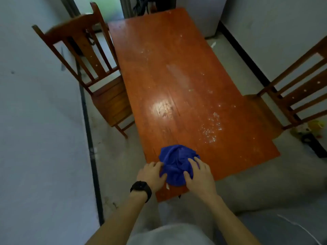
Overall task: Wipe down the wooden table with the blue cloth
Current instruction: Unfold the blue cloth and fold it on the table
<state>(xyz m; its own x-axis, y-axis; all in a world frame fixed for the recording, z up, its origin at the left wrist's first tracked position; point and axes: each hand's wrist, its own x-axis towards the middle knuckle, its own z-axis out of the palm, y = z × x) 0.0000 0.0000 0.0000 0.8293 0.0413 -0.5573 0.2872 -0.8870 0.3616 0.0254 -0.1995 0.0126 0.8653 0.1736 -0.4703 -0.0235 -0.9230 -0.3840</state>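
Note:
A crumpled blue cloth (177,163) lies bunched on the near end of the long orange-brown wooden table (169,68). My left hand (152,174), a black watch on its wrist, grips the cloth's left edge with curled fingers. On the cloth's right side rests my right hand (198,174), its fingers pressing into the fabric and gathering it. White crumbs and specks (211,128) are scattered over the right part of the tabletop, and a dull smear (178,75) runs along the middle.
A wooden slat-back chair (92,68) stands at the table's left side, another chair (297,92) at its right. A white wall runs close along the left. Yellow and dark items (309,131) lie on the floor at the right.

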